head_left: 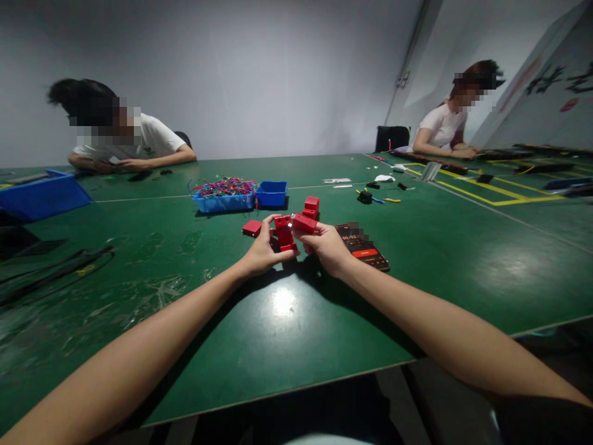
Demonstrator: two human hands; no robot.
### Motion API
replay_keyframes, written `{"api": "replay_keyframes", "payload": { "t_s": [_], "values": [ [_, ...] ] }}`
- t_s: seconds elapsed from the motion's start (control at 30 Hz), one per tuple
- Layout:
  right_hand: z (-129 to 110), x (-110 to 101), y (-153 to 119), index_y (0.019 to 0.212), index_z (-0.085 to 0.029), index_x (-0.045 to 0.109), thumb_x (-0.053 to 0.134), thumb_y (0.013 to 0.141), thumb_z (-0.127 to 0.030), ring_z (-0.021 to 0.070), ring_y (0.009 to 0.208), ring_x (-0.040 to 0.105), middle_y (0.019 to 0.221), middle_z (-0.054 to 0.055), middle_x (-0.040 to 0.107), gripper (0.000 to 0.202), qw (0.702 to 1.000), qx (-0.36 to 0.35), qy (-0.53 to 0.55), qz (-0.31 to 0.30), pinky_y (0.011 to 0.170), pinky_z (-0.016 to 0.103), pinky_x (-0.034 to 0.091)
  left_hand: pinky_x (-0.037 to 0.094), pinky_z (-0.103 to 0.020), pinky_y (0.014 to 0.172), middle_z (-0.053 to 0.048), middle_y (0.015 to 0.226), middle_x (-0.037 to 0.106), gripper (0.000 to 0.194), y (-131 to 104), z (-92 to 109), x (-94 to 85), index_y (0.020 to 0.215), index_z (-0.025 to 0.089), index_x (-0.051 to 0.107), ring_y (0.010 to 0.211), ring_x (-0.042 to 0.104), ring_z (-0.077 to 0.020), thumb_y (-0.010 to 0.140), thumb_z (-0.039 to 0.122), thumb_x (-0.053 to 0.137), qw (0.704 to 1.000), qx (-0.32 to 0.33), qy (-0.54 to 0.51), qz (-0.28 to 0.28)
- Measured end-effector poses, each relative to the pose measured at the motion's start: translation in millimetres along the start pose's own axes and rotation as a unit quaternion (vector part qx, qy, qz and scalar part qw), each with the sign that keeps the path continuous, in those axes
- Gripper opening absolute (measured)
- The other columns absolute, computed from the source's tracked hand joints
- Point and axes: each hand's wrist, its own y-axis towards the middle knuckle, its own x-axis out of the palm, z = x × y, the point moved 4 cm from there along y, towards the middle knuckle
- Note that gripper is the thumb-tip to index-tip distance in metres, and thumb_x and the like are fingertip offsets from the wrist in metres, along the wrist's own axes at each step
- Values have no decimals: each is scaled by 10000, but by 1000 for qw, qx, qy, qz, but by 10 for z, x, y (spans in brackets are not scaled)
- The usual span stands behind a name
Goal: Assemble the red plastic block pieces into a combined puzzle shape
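My left hand is closed around a red bracket-shaped block, its thumb along the lower edge. In my right hand is a red rectangular block, pinched by the fingers, with a small light-coloured tip pointing toward the left piece. The two red pieces are close together; whether they touch I cannot tell. Just beyond my right hand another red block stands on the table. A flat red block lies left of my left hand. A phone showing a timer lies beside my right hand.
On the green table, a blue bin heaped with coloured wires stands beside a smaller blue bin. A large blue bin is at far left. Pliers-like tools lie at right. Two people sit across the table.
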Motion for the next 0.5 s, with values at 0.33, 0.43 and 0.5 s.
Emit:
{"api": "replay_keyframes", "payload": {
  "t_s": [0.33, 0.43, 0.5],
  "values": [
    [28, -15, 23, 1024, -176, 712, 702, 585, -139, 80, 554, 525, 769, -8, 700, 441, 1000, 12, 2, -6, 513, 222, 386, 525, -452, 905, -116, 1176, 588, 923, 4, -30, -10, 1362, 249, 230, 984, 661, -256, 658, 336, 821, 1000, -2, -6, -6],
    [15, 17, -3, 1054, -188, 699, 736, 578, -132, 110, 656, 606, 803, 8, 718, 480, 998, 36, 43, -17, 600, 233, 464, 522, -451, 913, -123, 1187, 588, 920, -1, -12, -6, 1368, 244, 227, 1009, 652, -259, 667, 337, 816, 1000, 0, -4, -8],
    [7, 29, -14, 1040, -189, 692, 775, 581, -167, 130, 711, 638, 824, 17, 723, 467, 997, 40, 58, -26, 669, 260, 505, 524, -446, 914, -130, 1203, 580, 921, -6, 2, -3, 1368, 239, 227, 1028, 646, -261, 667, 335, 816, 1000, 0, -4, -9]
  ]
}}
